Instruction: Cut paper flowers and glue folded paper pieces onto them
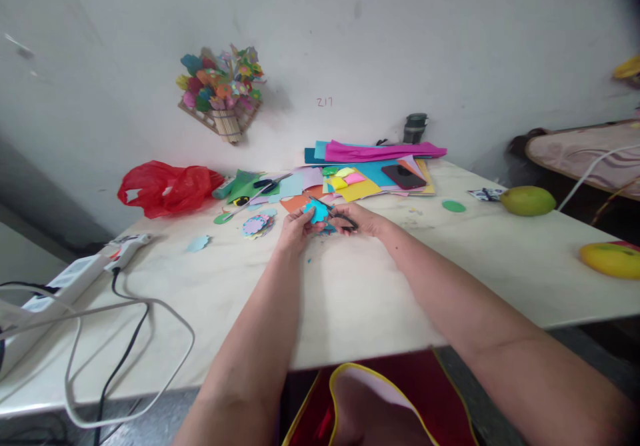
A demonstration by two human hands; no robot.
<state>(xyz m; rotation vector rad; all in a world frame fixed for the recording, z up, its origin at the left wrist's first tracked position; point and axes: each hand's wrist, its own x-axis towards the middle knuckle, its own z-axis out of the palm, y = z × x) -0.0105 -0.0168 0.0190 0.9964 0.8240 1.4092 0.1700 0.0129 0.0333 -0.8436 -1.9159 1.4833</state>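
Over the middle of the table, my left hand (296, 229) pinches a bright blue paper piece (316, 212) with a scalloped edge. My right hand (364, 219) is closed round the dark handles of a pair of scissors (347, 220), whose blades lie against the right edge of the blue paper. Small blue scraps (328, 230) lie under and near the hands. Left of them is a stack of scalloped paper pieces (257, 225), lilac on top. A pale blue scalloped piece (199, 243) lies farther left.
Coloured sheets (370, 189) with a phone (404, 177) on them lie at the back. A second pair of scissors (265, 185) and a red plastic bag (165, 189) are back left. Front left are a power strip (75, 279) and loose cables (190, 333). Mangoes (528, 201) lie at right.
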